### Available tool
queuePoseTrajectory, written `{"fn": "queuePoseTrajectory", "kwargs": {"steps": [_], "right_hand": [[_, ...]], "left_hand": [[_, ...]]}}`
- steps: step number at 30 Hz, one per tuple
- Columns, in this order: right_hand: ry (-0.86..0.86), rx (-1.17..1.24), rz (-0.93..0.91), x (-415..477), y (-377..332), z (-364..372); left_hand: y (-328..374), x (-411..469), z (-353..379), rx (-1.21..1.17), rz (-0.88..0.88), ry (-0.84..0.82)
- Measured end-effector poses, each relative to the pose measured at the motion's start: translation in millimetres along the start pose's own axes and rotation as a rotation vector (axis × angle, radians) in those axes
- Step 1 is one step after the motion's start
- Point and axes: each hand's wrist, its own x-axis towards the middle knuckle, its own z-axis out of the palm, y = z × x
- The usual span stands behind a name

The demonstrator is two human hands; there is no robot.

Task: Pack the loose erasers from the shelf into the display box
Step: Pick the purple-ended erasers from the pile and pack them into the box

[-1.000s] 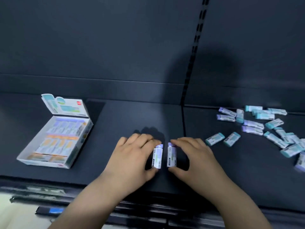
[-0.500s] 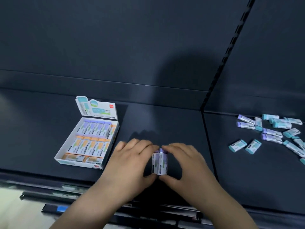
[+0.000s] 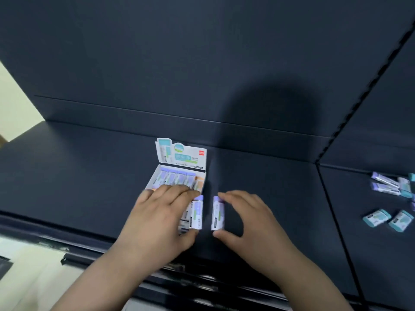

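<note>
display box point(image 3: 183, 157) partly filled, left hand point(image 3: 161, 212) and right hand point(image 3: 244, 218) each pinching purple erasers point(image 3: 197, 213), loose pile point(image 3: 386, 186) waiting on shelf point(image 3: 269, 194)

Head view: worn at head height, facing forward and down onto the dark shelf point(image 3: 269, 187)
Nearness: close — left hand point(image 3: 157, 214) and right hand point(image 3: 251, 221) fill the lower middle
Framing: display box point(image 3: 182, 158) centre, loose erasers point(image 3: 386, 185) at the right edge
</note>
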Motion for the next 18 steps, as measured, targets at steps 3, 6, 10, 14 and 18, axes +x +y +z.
{"fn": "queuePoseTrajectory", "kwargs": {"steps": [3,6,10,14,18], "right_hand": [[0.092,0.001,0.080,16.4,-14.1,13.6],[0.169,-0.032,0.139,32.6,-25.5,26.3],[0.167,-0.168,0.186,51.5,-32.2,37.7],[0.129,-0.275,0.214,67.1,-37.2,43.0],[0.037,-0.399,0.237,81.6,-41.1,48.8]], "left_hand": [[-41.3,-1.7,-6.1,0.030,-0.027,-0.021],[-78.7,-2.4,-8.7,0.065,-0.043,-0.080],[-102.3,2.9,-3.6,0.067,0.000,-0.200],[-114.2,13.7,3.9,0.026,0.064,-0.226],[-118.1,23.9,9.4,-0.045,0.120,-0.302]]}}
